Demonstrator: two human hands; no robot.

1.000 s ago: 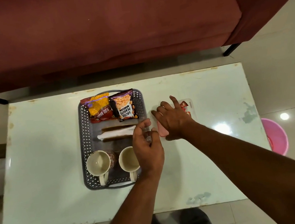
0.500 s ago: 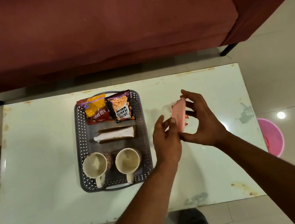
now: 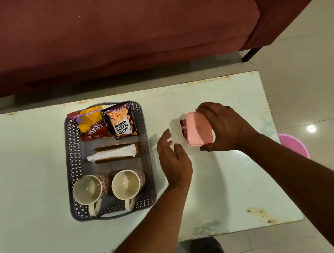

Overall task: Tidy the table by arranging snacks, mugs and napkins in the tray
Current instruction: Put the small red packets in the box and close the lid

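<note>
A grey perforated tray (image 3: 73,157) lies on the white table (image 3: 221,193). Inside it are a yellow snack packet (image 3: 90,124), a salted peanuts packet (image 3: 120,121), white napkins (image 3: 113,153) on a brown holder, and two cream mugs (image 3: 88,189) (image 3: 127,184) at the near end. Right of the tray, my right hand (image 3: 224,127) grips a pink lidded box (image 3: 198,129) from above, holding it flat on the table. Small red items (image 3: 183,127) show at the box's left edge. My left hand (image 3: 173,159) hovers between tray and box, fingers apart, holding nothing.
A maroon sofa (image 3: 109,33) runs along the far side of the table. A pink bucket (image 3: 295,145) stands on the tiled floor past the table's right edge. My foot shows below the near edge.
The pink box, held tilted on edge by both hands half a second ago, now lies flat under my right hand. My left hand has let go and drawn back toward the tray.
</note>
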